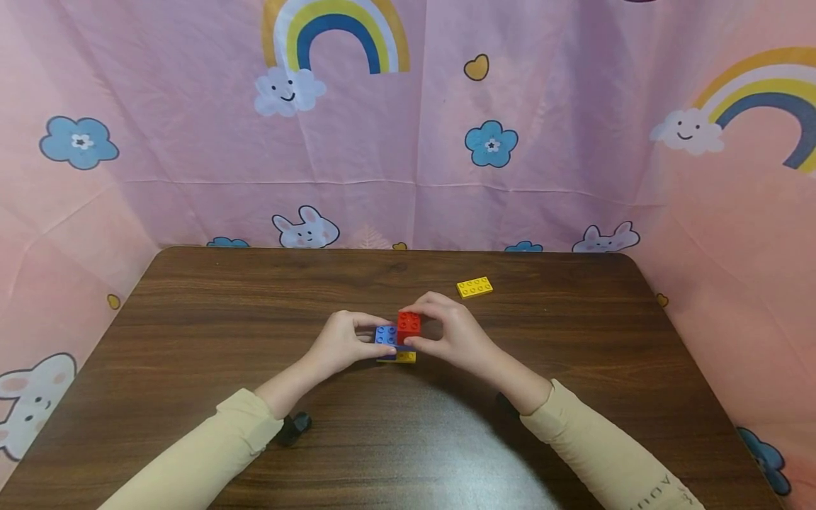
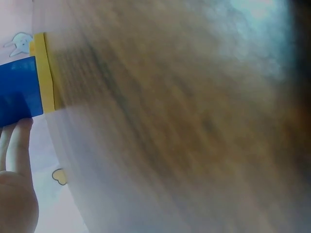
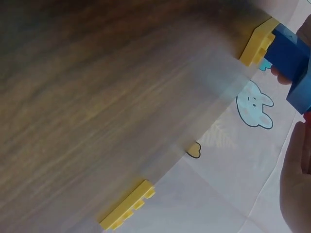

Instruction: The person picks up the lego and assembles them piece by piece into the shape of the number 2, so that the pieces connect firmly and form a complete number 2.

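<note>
Near the middle of the table, the left hand [image 1: 336, 345] grips a blue brick [image 1: 385, 335] between thumb and fingers. The right hand [image 1: 457, 336] pinches a red brick [image 1: 409, 324] from its right side, at the top right of the blue pieces. Under the blue is a yellow plate [image 1: 406, 358], partly hidden. In the left wrist view, fingers of the left hand [image 2: 18, 179] touch the blue brick [image 2: 18, 92] beside the yellow plate [image 2: 45, 73]. The right wrist view shows two blue pieces, one [image 3: 288, 52] on the yellow plate [image 3: 257, 42], and the right hand [image 3: 296, 179].
A separate yellow plate [image 1: 474, 287] with studs lies behind and to the right of the hands. The brown wooden table [image 1: 210, 312] ends at a pink printed cloth [image 1: 382, 156]. A dark object [image 1: 294, 428] sits by the left wrist.
</note>
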Available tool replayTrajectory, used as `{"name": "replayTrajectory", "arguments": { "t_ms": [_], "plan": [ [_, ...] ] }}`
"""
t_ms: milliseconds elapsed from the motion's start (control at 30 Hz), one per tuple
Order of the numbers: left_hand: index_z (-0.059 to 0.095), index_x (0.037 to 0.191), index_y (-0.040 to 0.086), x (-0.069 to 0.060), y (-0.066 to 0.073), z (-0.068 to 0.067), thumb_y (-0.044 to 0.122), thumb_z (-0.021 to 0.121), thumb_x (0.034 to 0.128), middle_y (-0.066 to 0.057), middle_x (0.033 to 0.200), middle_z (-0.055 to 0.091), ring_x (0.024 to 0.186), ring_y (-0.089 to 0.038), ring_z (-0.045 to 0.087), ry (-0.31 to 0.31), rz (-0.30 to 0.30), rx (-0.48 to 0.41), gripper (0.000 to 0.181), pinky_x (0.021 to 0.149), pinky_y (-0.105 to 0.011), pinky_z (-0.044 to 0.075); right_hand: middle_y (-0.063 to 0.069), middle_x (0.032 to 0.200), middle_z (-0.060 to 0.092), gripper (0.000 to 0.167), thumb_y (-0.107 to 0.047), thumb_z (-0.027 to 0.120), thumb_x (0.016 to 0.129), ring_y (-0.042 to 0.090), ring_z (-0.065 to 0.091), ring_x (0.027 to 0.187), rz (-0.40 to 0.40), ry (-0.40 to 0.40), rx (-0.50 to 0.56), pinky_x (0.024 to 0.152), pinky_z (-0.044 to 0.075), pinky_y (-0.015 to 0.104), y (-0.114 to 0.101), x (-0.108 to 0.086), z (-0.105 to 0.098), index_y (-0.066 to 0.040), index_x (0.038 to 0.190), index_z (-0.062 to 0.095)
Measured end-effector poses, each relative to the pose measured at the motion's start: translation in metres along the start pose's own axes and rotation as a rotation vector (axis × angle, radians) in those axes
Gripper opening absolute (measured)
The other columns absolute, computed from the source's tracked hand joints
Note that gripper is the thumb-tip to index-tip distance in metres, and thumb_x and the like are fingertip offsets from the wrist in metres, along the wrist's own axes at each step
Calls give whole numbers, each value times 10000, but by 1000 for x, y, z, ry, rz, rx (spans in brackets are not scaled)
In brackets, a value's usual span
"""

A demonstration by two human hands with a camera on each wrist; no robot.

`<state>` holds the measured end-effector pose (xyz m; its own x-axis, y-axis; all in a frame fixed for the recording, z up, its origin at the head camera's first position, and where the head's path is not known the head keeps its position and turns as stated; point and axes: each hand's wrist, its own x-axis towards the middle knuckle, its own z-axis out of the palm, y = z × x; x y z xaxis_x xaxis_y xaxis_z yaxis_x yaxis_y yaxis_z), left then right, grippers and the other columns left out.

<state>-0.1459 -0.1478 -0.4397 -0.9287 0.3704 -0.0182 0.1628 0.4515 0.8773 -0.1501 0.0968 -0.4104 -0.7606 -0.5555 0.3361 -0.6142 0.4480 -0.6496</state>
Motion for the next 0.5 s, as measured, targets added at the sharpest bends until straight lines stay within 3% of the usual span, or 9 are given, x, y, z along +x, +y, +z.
{"name": "replayTrajectory", "arguments": {
  "t_ms": [400, 500],
  "plan": [
    [775, 1198, -41, 1, -1, -1, 136, 896, 872, -252, 1196, 774, 1070, -344, 792, 5, 13, 12, 391, 845, -336, 679, 50, 1100, 733, 422, -115, 925, 834, 183, 695, 1021, -42, 10, -95, 923, 640, 364, -3, -1, 1, -54, 1221, 771],
    [778, 1198, -31, 1, -2, 0, 133, 896, 871, -244, 1202, 774, 1075, -340, 791, 7, -2, 10, 384, 852, -334, 677, 56, 1090, 739, 420, -114, 928, 830, 193, 700, 1005, -21, 1, -76, 889, 645, 372, -5, 1, 1, -48, 1215, 774]
  ]
}}
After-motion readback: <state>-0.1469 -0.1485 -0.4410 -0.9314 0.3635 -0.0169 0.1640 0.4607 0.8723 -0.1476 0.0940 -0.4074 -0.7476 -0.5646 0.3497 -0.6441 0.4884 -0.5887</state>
